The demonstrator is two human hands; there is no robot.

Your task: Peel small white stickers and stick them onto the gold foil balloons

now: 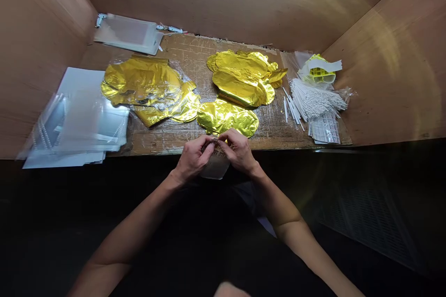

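Note:
My left hand and my right hand meet at the front edge of the bench, both closed in a pinch. Between them hangs a small clear plastic bag, its top edge held by the fingertips of both hands. Faint gold marks show on its upper part; whether they are print or contents I cannot tell. Just beyond my fingers lies a gold foil balloon, flat. Behind it rests a pile of flat gold foil balloons.
More gold foil lies under clear film on the left. Clear plastic sleeves overhang the front left edge. Further sleeves lie at the back. White straws, printed strips and a yellow tape roll sit right. Wooden walls enclose the bench.

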